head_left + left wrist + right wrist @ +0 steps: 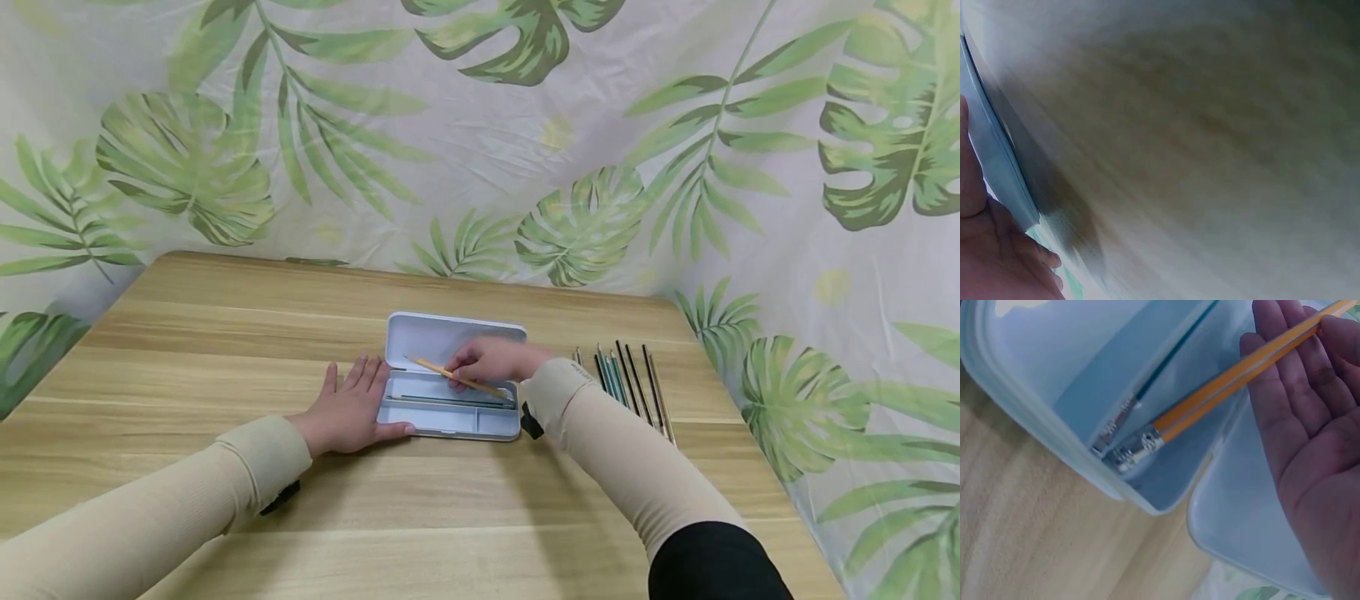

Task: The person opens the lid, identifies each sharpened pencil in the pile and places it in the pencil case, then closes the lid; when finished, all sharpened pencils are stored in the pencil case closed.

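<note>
- Yellow pencil (1210, 395) is in our right hand (489, 360), which pinches it between thumb and fingers above the case (431, 419).
- It slants over the rear compartment: its eraser end is low by the right end wall, its other end points left towards the lid (427, 332). We cannot tell whether the eraser end touches the case.
- A green pencil (431, 401) lies lengthwise in that same compartment, just beside it.
- The lid is laid back on the far side, and a short divider (477, 419) splits the front compartment.
- We rest our left hand (351, 410) at the case's left end, fingers straight and spread, thumb at the near corner.
- Well to the right, a row of pencils (618, 377), mostly green and black, lies on the worktop (442, 517), partly hidden by our right sleeve (622, 458).
- Behind hangs a leaf-print sheet (480, 142).
</note>
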Action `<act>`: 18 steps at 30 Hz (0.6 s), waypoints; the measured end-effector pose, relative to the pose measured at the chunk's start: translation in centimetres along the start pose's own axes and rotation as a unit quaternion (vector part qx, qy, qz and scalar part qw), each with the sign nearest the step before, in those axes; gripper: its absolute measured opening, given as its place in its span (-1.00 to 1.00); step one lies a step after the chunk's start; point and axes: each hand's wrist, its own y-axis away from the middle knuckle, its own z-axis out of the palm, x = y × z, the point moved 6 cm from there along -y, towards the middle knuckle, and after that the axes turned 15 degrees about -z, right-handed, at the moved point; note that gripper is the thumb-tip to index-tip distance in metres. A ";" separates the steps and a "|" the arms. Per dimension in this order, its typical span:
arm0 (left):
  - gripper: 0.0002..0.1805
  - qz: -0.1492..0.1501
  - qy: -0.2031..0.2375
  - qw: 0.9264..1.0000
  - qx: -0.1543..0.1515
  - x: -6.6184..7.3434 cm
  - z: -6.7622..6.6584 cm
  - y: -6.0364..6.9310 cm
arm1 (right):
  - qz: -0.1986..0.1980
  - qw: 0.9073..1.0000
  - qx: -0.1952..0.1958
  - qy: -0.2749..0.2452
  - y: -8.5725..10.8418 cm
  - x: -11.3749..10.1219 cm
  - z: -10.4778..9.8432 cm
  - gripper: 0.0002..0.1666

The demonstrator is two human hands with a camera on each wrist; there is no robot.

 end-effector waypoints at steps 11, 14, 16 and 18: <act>0.36 0.007 0.013 1.000 0.005 -0.6 0.5 -0.3 | 0.004 1.000 0.029 -0.003 0.2 0.7 0.4 -0.77; 0.36 0.007 0.016 1.000 0.005 -0.5 0.6 -0.2 | 0.007 0.998 0.051 -0.032 0.9 1.2 0.0 -0.75; 0.35 0.008 0.017 1.000 0.005 -0.5 0.5 -0.2 | 0.009 0.997 0.068 -0.043 1.8 1.5 -0.5 -0.73; 0.34 0.009 0.018 1.000 0.005 -0.4 0.5 -0.2 | 0.010 0.995 0.084 -0.046 3.1 1.7 -1.3 -0.71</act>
